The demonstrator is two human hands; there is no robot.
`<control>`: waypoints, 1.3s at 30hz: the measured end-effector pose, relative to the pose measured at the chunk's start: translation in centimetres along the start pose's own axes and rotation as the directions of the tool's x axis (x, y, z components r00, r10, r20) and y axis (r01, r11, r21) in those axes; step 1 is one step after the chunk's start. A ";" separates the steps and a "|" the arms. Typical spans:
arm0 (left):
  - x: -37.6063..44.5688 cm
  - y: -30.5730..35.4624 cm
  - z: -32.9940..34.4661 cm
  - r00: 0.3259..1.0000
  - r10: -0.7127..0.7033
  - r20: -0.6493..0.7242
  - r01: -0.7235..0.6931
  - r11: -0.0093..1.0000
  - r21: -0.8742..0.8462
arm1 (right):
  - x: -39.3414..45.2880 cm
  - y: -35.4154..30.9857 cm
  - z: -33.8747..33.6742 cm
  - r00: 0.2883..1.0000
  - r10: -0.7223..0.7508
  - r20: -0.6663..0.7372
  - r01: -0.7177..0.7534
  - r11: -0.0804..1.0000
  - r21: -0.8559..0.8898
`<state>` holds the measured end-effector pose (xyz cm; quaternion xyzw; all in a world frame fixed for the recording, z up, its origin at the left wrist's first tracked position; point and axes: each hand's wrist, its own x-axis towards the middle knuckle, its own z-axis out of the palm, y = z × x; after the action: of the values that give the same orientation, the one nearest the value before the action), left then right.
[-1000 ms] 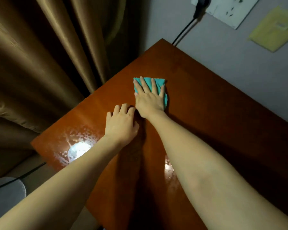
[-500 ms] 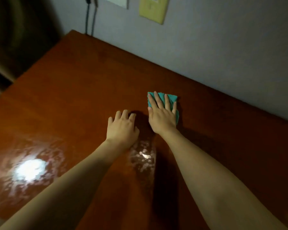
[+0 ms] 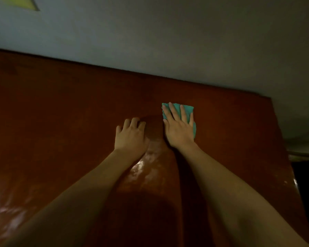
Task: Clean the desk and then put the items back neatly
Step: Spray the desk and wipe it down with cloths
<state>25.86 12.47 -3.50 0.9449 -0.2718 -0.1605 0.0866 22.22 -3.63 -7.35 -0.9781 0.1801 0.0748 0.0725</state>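
Wiping step, items not yet back; none in view. Right hand (image 3: 179,129) lies flat on the cloth (image 3: 187,109), fingers straight and a bit spread, palm pressing it to the desk (image 3: 61,113). Cloth is teal, folded to a small pad, mostly hidden under the hand; only its far edge and right side show. It sits toward the far right corner of the desk, near the far edge along the wall (image 3: 168,41), with bare wood between it and both the far and right edges.

Left hand (image 3: 130,136) rests on the desk just left of the right hand, not touching the cloth, holding nothing. Fingers bent at the knuckles, tips on the wood; looks like bracing.

Handling, judged: cloth is soft, light and limp, so it would bunch or unfold if dragged by one corner. A flat palm over the middle, as here, looks best for pushing; for lifting, pinch the folded edge. The desk is glossy, with shine patches between the forearms and at the near left corner, possibly damp, so the pad should slide easily.

A yellow-green plate (image 3: 20,1) on the wall at top left.
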 end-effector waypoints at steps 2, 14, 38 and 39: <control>0.8 3.4 0.9 0.999 0.041 0.000 -0.041 0.999 0.016 | -0.5 4.2 -0.4 0.998 0.056 0.006 -0.056 0.998 0.001; 5.9 20.8 4.8 0.975 0.218 0.031 -0.220 0.972 0.081 | -2.8 25.4 -2.6 0.964 0.264 0.014 -0.264 0.964 0.016; 2.6 21.2 5.0 0.968 0.232 0.098 -0.242 0.964 0.106 | -8.8 26.2 -1.7 0.815 0.579 0.019 -0.579 0.811 0.084; 2.2 20.0 4.8 0.972 0.216 0.096 -0.225 0.969 0.105 | -8.6 24.8 -1.6 0.821 0.571 0.026 -0.571 0.817 0.087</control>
<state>16.25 -5.84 -3.49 0.9046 -0.3874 -0.1736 0.0377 5.42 -23.91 -7.16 -0.8750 0.4680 0.0841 0.0910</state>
